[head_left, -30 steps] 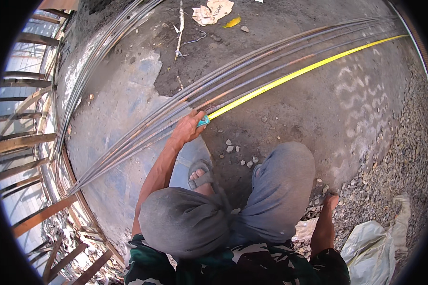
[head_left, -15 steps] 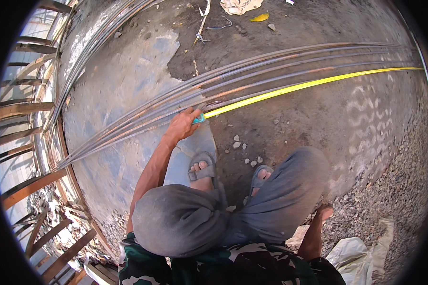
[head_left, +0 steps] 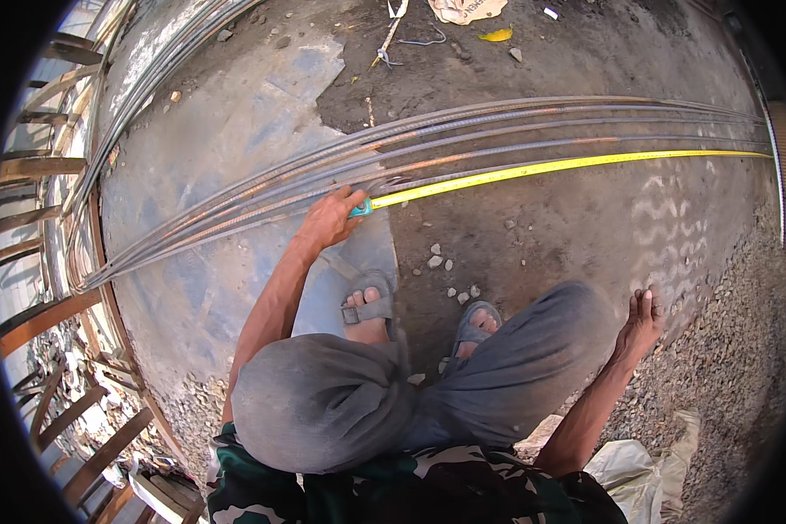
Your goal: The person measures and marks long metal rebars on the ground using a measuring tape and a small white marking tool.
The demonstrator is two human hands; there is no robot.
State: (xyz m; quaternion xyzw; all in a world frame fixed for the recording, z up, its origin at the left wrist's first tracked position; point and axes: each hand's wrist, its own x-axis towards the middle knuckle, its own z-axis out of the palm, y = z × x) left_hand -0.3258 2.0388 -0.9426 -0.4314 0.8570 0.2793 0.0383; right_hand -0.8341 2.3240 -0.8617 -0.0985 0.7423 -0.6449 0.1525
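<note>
My left hand (head_left: 326,220) is closed around the teal case of a tape measure (head_left: 360,208), beside a bundle of steel rebars (head_left: 450,140). From the case the yellow tape blade (head_left: 541,168) runs out to the far right, close along the near side of the bars. Over the ground to the right of my knee, my right hand (head_left: 643,320) has its fingers curled together. Whatever they pinch, if anything, is too small to make out. The bars converge at the left and spread apart toward the middle.
Pale wavy marks (head_left: 672,218) cover the ground at the right, beside gravel (head_left: 725,349). Wooden slats (head_left: 48,319) line the left edge. More bars (head_left: 157,83) curve along the upper left. Small stones (head_left: 436,261) lie ahead of my sandals, and a pale sack (head_left: 624,472) at the lower right.
My right hand has come forward from low beside my right knee, out over the ground. My left hand keeps its grip on the tape measure. The view has shifted slightly.
</note>
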